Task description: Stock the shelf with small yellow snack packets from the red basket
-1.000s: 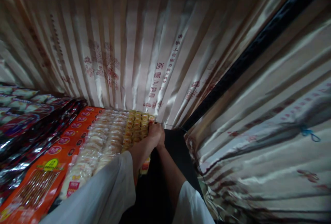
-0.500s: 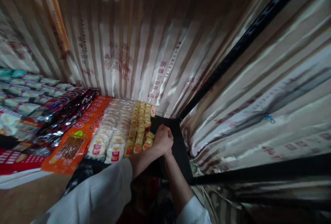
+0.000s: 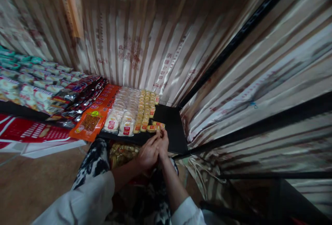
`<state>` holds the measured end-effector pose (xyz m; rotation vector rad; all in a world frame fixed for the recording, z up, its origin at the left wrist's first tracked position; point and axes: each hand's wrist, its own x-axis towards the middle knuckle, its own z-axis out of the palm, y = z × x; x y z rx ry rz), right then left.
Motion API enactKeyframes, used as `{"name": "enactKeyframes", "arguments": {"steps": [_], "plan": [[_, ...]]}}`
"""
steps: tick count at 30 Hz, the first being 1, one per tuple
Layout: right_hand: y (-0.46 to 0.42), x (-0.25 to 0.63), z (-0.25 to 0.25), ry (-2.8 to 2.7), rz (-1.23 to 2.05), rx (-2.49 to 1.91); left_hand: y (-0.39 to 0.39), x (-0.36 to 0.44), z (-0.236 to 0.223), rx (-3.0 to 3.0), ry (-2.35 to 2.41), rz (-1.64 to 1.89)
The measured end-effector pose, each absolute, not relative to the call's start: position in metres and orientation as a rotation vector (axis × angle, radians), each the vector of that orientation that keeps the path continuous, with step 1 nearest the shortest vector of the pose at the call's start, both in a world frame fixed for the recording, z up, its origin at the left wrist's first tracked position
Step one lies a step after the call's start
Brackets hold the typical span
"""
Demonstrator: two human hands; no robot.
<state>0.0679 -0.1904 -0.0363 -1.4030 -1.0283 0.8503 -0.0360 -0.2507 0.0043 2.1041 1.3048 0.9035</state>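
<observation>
My left hand (image 3: pixel 148 153) and my right hand (image 3: pixel 162 146) are pressed together at the front edge of a black shelf (image 3: pixel 172 126). My right fingertips are closed on the near end of a small yellow wrapped cake (image 3: pixel 157 123) lying crosswise. A second yellow wrapped cake (image 3: pixel 152 128) lies just in front of it, by my left fingertips. The left fingers are bent and partly hidden, so what they hold, if anything, cannot be made out. Rows of yellow wrapped cakes (image 3: pixel 145 109) stand left of the hands.
Left of these are rows of round white wrapped cakes (image 3: pixel 127 117), an orange snack bag (image 3: pixel 89 124), dark red packets (image 3: pixel 77 95) and white packets (image 3: pixel 36 95). Below the shelf sit gold-wrapped goods (image 3: pixel 124 153). A striped curtain (image 3: pixel 145 45) and a black post (image 3: pixel 220 60) enclose the corner.
The camera view has shifted. Both hands have drawn back toward the shelf's front edge. Two yellow cakes now lie crosswise at the fingertips, where small packs stood tilted in a row.
</observation>
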Motion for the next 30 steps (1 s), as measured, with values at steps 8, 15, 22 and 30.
{"name": "enactKeyframes", "arguments": {"steps": [8, 15, 22, 30], "plan": [[-0.184, 0.073, -0.018, -1.134, 0.705, -1.671, -0.246, -0.042, 0.019, 2.0, 1.44, 0.87], [-0.168, 0.094, 0.002, -1.119, 0.792, -1.516, -0.211, -0.026, 0.029, 1.933, 1.491, 0.884], [-0.121, 0.117, 0.022, -1.099, 0.909, -1.302, -0.159, 0.006, 0.037, 1.799, 1.587, 0.901], [-0.075, 0.122, 0.009, -1.01, 1.035, -1.309, -0.1, 0.027, 0.026, 1.612, 1.651, 1.055]]}}
